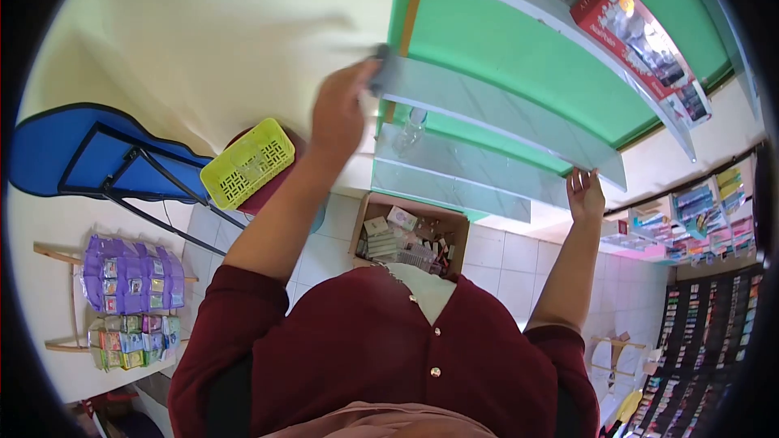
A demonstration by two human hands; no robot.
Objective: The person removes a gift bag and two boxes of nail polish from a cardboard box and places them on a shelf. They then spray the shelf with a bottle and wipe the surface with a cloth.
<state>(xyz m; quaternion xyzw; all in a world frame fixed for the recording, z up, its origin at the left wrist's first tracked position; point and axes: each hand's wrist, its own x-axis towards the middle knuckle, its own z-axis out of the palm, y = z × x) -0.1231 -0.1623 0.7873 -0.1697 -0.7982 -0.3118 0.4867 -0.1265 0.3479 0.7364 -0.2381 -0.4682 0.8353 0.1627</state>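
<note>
My left hand [339,105] is raised at the left end of a white shelf [495,113], its fingers closed round a dark grey cloth [383,71] that is blurred. My right hand [586,193] is at the underside of the same shelf near its right end, fingertips at the front edge and somewhat spread. On the shelf below stands a clear glass bottle [414,126]. The shelves are fixed to a green back panel [487,57].
Boxed goods, one a red box [633,32], stand on the upper shelf. A cardboard box [367,215] of small items lies on the tiled floor. At left are a yellow-green basket [247,164] and a folded blue chair [57,150]. Stocked racks [706,332] stand at right.
</note>
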